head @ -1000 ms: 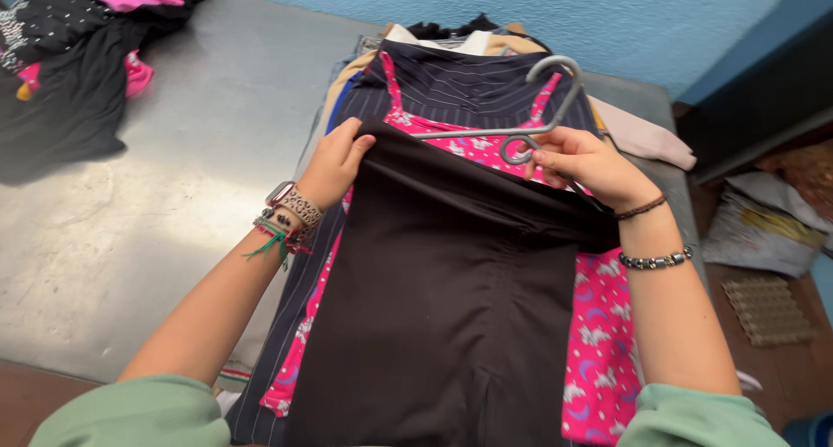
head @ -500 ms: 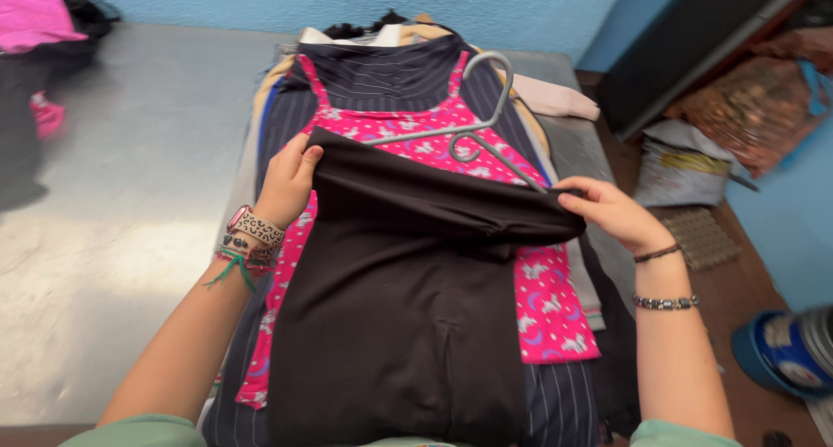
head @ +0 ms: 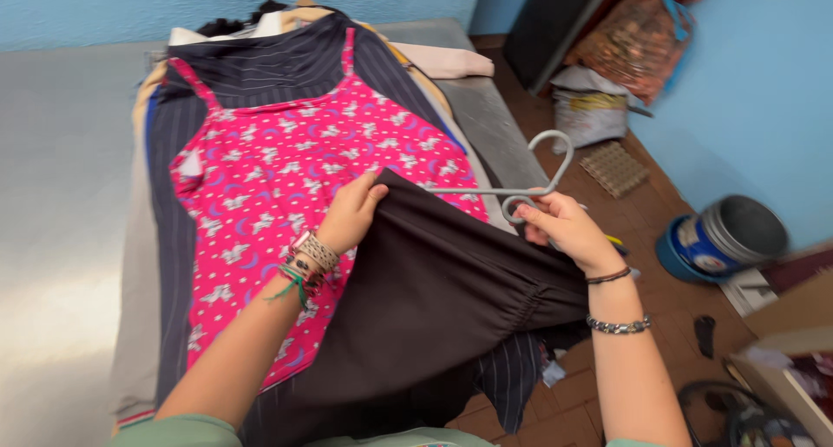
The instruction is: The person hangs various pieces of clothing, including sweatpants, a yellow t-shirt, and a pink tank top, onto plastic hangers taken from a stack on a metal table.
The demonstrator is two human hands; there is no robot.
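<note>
Black stretchy garment is pinched at its top edge by the left hand; the right hand clasps a grey wire hanger above the bench, beside a pink printed camisole.

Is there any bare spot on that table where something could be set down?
The grey table is bare left of the clothes pile, back to the blue wall. A narrow bare strip runs along the pile's right edge. The brick floor beyond is crowded with a bag and a tin.

Blue-labelled round tin and printed sack sit on floor.
</note>
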